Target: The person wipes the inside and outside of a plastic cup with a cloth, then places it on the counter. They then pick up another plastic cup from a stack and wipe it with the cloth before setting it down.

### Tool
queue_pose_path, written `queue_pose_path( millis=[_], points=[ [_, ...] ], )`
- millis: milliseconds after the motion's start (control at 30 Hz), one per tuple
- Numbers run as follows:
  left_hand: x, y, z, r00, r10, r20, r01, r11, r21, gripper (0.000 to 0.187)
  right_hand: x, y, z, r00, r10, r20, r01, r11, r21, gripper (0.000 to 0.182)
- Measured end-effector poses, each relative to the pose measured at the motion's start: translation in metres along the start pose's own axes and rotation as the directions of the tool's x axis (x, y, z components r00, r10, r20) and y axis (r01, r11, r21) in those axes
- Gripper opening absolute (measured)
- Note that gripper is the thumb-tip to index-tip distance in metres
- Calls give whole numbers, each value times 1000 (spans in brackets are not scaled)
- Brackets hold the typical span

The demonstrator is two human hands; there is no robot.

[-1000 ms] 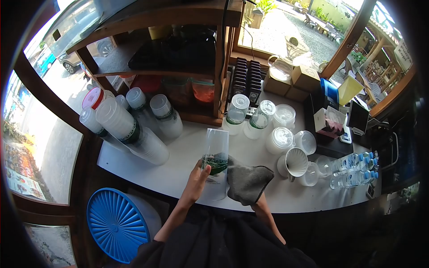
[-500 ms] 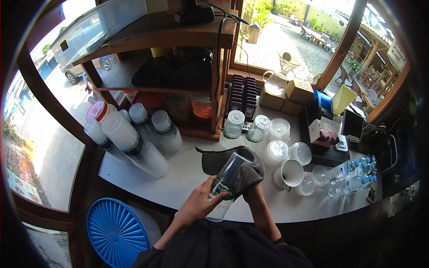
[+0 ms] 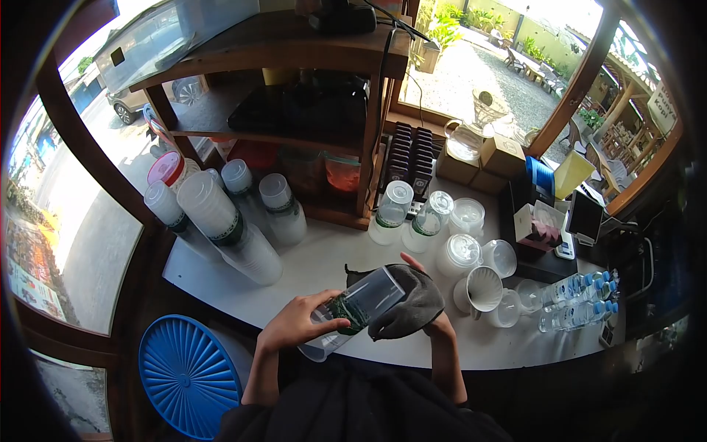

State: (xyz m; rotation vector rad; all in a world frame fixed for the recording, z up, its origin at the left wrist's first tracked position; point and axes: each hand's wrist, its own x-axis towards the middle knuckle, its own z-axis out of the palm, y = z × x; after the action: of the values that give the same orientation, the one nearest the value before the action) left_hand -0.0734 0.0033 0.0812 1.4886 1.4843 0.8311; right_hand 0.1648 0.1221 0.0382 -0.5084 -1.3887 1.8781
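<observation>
A clear plastic cup (image 3: 375,289) with a dark green printed band lies tilted in my left hand (image 3: 294,321); the fingers and thumb wrap round its lower part. Its wide open end points up and to the right, against a dark grey cloth (image 3: 416,313). My right hand (image 3: 441,328) grips the cloth from behind and below, mostly covered by it, with a fingertip showing above the top edge. Both hands are over the front edge of the white counter (image 3: 324,254). Beyond them, two upside-down clear cups (image 3: 392,214) with green bands stand on the counter.
Tall stacks of plastic cups (image 3: 254,254) stand at the left, beside a wooden shelf (image 3: 287,140). To the right are plastic tubs (image 3: 458,254), a white ribbed dripper (image 3: 482,289) and several water bottles (image 3: 578,291). A blue-lidded bin (image 3: 188,376) sits below the counter.
The cup has swung from steep to a flatter tilt, its base moving left with my left hand. The cloth has shifted slightly right and down, and a right fingertip now shows above it.
</observation>
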Motion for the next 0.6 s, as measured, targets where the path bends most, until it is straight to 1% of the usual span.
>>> queue_pose_path(
  millis=[33,67,133,167,233,267,333,433,467,533,567,600],
  points=[
    [-1,-2,0,999,2,-32,-3,999,-38,65,-1,-1,1,997,20,-69,-18,999,32,85],
    [-1,-5,1,996,-15,-87,4,992,-126,64,-6,8,-2,983,95,-154,-35,936,350,77],
    [-3,-15,4,980,-68,-185,10,955,-298,62,-17,42,-12,987,52,-150,30,869,495,70],
    [-3,-18,6,977,-60,-206,-6,952,-307,62,-22,54,-16,988,29,-150,61,824,563,67],
    [-4,-22,10,967,-52,-250,-34,944,-327,60,-27,62,-2,971,131,-198,54,691,721,64],
    [-4,-18,10,967,-38,-250,-39,954,-297,61,-26,64,3,961,181,-210,56,613,788,63],
    [-1,-9,10,968,-10,-250,-51,970,-237,61,-26,61,6,972,89,-218,102,676,730,63],
    [0,-8,11,983,-13,-181,-30,972,-233,63,-27,46,12,989,-13,-151,116,707,698,66],
    [2,-6,11,986,-15,-165,-26,970,-240,63,-24,40,12,990,-29,-141,114,756,645,67],
    [1,-1,11,990,-19,-139,-17,967,-253,64,-23,47,0,994,-53,-99,102,803,587,71],
    [2,-1,11,992,5,-124,-33,973,-227,65,-22,51,-6,995,-65,-78,98,825,556,72],
    [2,-3,11,994,27,-109,-49,978,-202,65,-25,54,-7,995,-42,-87,86,799,596,73]
  ],
)
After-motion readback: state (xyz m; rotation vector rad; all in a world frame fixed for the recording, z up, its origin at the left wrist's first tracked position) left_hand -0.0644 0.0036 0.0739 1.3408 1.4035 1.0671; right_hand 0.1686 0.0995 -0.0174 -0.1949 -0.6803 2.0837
